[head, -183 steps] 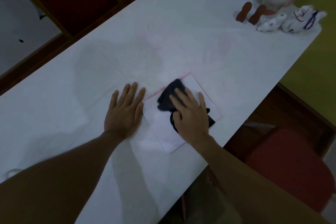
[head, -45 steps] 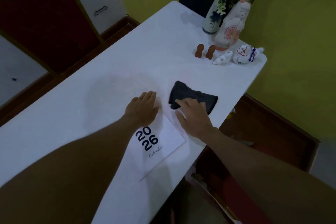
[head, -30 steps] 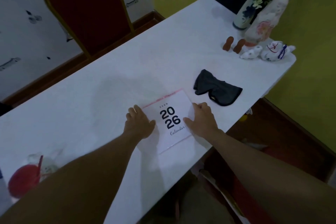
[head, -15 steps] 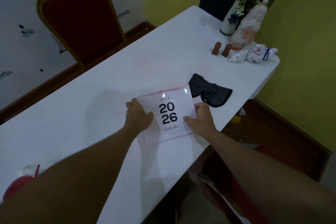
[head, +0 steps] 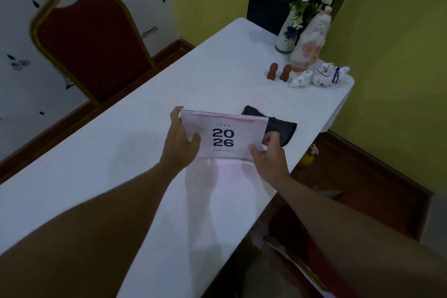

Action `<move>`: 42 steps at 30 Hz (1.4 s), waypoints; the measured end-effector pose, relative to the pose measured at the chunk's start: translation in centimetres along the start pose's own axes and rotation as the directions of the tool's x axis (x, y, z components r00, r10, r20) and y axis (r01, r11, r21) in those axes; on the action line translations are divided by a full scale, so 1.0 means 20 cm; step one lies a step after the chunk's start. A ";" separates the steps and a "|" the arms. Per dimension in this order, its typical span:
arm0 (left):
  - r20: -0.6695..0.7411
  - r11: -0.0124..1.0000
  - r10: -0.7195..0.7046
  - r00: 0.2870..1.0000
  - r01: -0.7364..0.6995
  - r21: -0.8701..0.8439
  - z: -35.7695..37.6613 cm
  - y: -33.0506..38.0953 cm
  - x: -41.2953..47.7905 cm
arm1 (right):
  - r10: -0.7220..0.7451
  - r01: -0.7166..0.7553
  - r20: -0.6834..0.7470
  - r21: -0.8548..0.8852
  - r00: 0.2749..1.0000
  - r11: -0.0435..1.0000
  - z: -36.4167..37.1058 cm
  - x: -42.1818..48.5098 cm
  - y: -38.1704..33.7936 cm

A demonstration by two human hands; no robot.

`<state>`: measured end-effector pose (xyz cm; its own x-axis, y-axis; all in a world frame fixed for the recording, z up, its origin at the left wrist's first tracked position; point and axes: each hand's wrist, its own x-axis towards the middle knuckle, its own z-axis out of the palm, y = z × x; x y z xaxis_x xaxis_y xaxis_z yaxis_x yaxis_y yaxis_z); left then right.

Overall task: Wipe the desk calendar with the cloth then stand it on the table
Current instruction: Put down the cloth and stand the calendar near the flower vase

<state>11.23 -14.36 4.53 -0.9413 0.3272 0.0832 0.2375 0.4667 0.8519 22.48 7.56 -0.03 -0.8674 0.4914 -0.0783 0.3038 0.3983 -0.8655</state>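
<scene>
Head view, desk calendar (head: 223, 136) upright, long axis sideways, cover facing camera

The white desk calendar (head: 223, 136) hides the near-left part of the dark crumpled cloth (head: 281, 127); its small top print is unreadable.

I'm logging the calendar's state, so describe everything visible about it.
The desk calendar is a white card cover printed "2026 Calendar" in dark type, with a pink strip along its top edge. It is raised, cover facing the camera, bottom edge at the white table. The left hand and right hand grip its sides.
</scene>
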 end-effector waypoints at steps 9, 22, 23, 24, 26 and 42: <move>0.204 0.911 -0.412 0.888 0.397 0.111 0.08 -0.15 -0.02 | 0.054 -0.048 0.165 -0.040 0.985 0.998 0.01 0.00 0.05; 0.393 0.885 -0.462 0.795 0.446 0.138 0.07 -0.26 -0.01 | 0.116 -0.121 0.307 -0.002 0.945 0.993 0.00 -0.07 0.12; 0.394 0.895 -0.436 0.809 0.435 0.096 0.07 -0.25 -0.01 | 0.101 -0.102 0.303 -0.014 0.948 0.995 -0.01 -0.07 0.11; 0.392 0.908 -0.402 0.828 0.416 0.052 0.06 -0.23 -0.02 | 0.086 -0.081 0.297 -0.030 0.951 0.996 -0.01 -0.07 0.10; 0.376 0.928 -0.341 0.861 0.371 -0.009 0.05 -0.20 -0.03 | 0.054 -0.043 0.285 -0.045 0.957 0.998 -0.01 -0.07 0.09; 0.272 0.972 -0.012 0.962 0.075 -0.222 -0.09 0.13 0.29 | -0.090 0.094 0.105 -0.042 0.990 0.995 -0.14 0.26 -0.28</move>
<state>5.99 -12.74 8.18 -0.8431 0.5329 -0.0713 0.1065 0.2955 0.9494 17.44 10.12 5.83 -0.9278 0.3695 -0.0521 0.2368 0.4750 -0.8476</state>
